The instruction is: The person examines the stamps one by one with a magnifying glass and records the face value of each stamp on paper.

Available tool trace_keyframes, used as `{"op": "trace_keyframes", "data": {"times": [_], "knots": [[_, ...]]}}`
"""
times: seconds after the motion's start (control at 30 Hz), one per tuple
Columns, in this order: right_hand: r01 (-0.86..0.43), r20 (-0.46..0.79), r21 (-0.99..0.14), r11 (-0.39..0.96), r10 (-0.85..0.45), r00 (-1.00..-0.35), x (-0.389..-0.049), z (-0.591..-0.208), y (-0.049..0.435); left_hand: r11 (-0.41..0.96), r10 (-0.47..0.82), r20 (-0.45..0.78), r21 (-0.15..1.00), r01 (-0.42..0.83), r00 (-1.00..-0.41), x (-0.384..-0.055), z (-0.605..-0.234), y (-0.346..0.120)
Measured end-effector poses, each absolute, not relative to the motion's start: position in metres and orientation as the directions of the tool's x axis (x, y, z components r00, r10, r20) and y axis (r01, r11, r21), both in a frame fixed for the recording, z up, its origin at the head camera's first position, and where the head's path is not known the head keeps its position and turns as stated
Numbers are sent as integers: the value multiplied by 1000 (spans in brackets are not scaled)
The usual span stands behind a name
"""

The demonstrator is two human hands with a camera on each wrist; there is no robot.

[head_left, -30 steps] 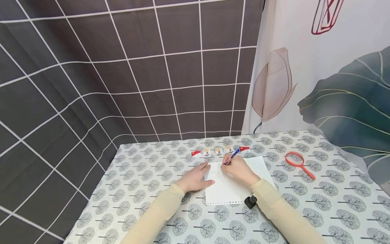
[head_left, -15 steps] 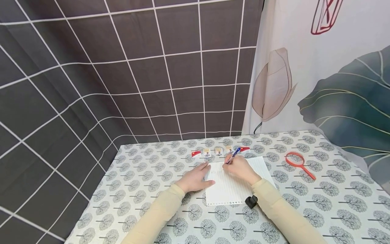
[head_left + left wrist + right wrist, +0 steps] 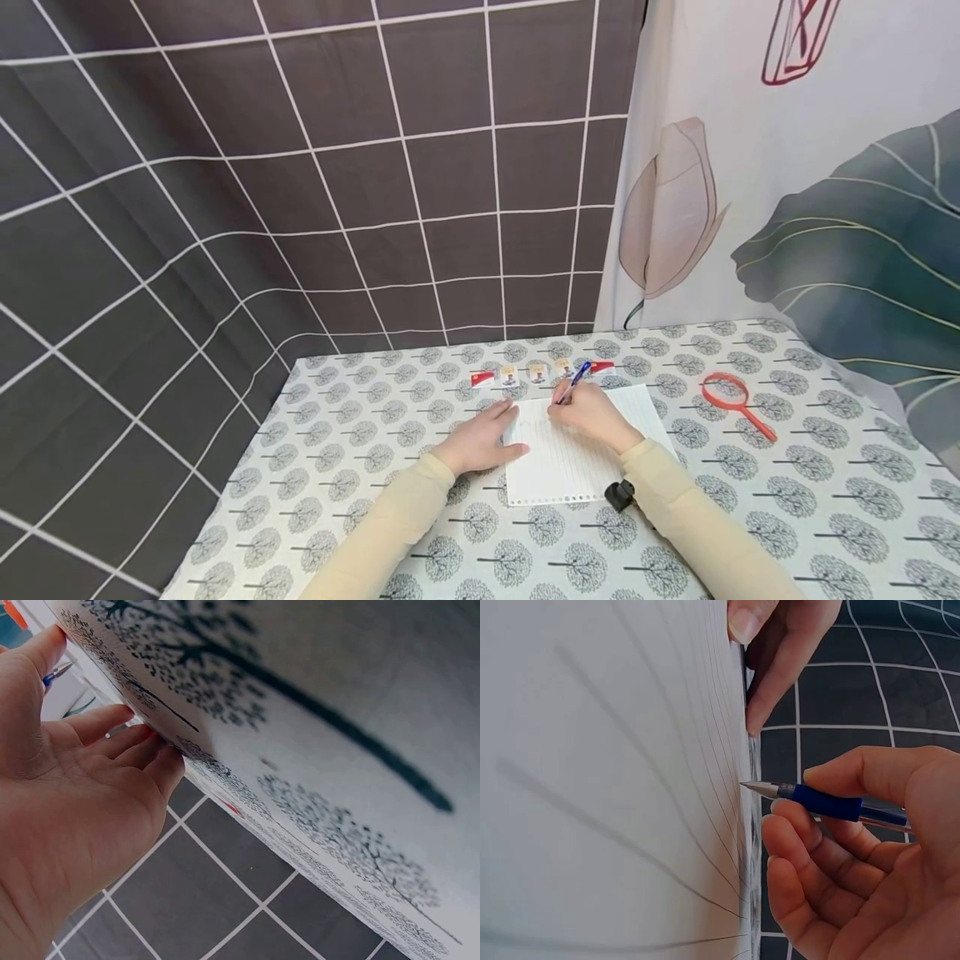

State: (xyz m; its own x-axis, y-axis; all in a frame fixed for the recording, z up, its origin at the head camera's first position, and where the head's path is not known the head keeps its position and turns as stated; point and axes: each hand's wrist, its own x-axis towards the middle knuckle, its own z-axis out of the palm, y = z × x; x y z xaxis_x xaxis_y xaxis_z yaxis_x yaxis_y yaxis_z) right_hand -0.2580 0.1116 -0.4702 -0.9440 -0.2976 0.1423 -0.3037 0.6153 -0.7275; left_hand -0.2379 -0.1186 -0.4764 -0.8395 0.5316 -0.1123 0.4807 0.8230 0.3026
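Observation:
A lined sheet of paper with holes along its near edge lies on the table. My right hand pinches a blue pen over its upper part. In the right wrist view the pen sits between thumb and fingers, its metal tip right at the lined paper. Faint marks show on the sheet left of the pen. My left hand rests at the sheet's left edge, fingers extended and thumb on the paper. The left wrist view shows this hand with its fingers stretched out along the tablecloth.
Beyond the paper lies a row of small cards, among them a red and white one and a picture card. A red magnifying glass lies to the right. The tablecloth has a tree print; a dark gridded curtain hangs behind.
My right hand has shifted slightly to the right with the pen, and the pen's upper end has tilted a little. My left hand and the paper stay where they were.

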Motion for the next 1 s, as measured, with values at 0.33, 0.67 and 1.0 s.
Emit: {"op": "trace_keyframes", "data": {"times": [0.33, 0.67, 1.0], "knots": [[-314, 143, -733, 603, -315, -938, -259, -473, 113, 831, 512, -112, 314, 459, -851, -235, -477, -118], [-321, 151, -723, 612, -313, -938, -260, -472, 114, 827, 522, -109, 309, 470, -846, -236, -476, -118], [-309, 129, -736, 602, -323, -937, -263, -472, 119, 825, 527, -111, 305, 476, -843, -236, -475, -118]]}}
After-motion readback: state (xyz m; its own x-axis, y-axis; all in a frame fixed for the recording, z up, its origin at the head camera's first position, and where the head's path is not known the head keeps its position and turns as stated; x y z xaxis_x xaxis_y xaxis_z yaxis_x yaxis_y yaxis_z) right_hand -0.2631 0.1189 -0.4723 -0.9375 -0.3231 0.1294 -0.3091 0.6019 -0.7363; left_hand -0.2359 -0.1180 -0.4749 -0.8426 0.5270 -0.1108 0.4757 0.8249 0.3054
